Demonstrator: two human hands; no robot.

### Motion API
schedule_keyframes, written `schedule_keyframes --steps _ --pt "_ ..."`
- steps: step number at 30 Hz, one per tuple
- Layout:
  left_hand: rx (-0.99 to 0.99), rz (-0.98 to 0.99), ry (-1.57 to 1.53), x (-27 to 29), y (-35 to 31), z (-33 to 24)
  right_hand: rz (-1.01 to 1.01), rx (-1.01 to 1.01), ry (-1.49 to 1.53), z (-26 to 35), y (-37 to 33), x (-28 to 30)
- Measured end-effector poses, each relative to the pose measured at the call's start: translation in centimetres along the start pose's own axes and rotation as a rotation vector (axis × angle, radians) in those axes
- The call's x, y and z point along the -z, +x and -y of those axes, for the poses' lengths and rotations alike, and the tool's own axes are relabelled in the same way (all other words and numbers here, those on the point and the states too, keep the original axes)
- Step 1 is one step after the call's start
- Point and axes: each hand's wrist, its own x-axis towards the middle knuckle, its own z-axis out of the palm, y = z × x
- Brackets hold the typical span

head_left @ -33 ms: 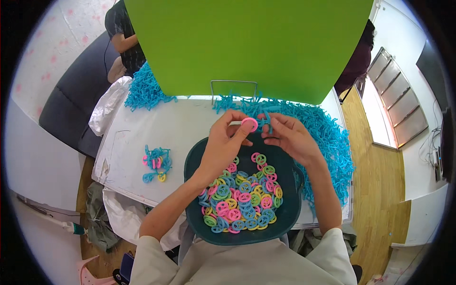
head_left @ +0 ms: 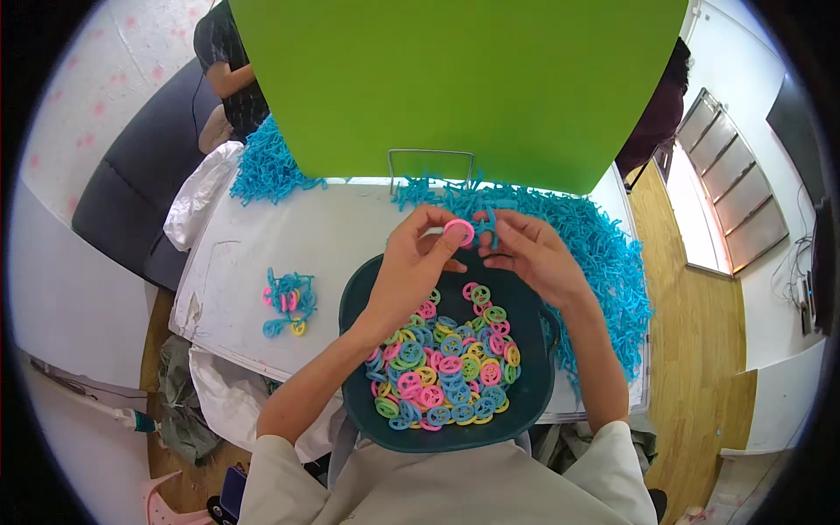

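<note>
My left hand (head_left: 415, 249) pinches a pink plastic ring (head_left: 459, 231) between thumb and fingers, above the far rim of a dark green basin (head_left: 352, 306). Close beside it on the right, my right hand (head_left: 530, 254) is closed on a small blue plastic piece (head_left: 492, 229) with thin arms. Whether the ring and the blue piece touch is hard to make out. Inside the basin lie many spoked rings (head_left: 451, 363) in pink, blue, green and yellow. Left of the basin, a small cluster of blue pieces with pink and yellow rings (head_left: 289, 302) rests on the white table (head_left: 232, 262).
Loose blue pieces (head_left: 595, 262) spread over the table's right side, with another heap (head_left: 271, 166) at the far left. A green panel (head_left: 464, 87) stands across the back, a metal wire handle (head_left: 430, 150) before it. Another person's arm (head_left: 229, 80) shows behind on the left.
The blue piece in my right hand has shifted very slightly left, toward the pink ring. My left hand looks almost unmoved.
</note>
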Motion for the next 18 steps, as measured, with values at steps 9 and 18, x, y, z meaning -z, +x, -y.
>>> schedule_keyframes --steps 9,18 --pt "0.034 -0.013 -0.040 0.6 -0.2 0.4 -0.166 0.235 -0.106 -1.2 0.3 -1.9" --pt "0.075 0.012 -0.171 0.8 -0.2 0.7 -0.154 0.203 -0.094 -0.9 0.3 -2.5"
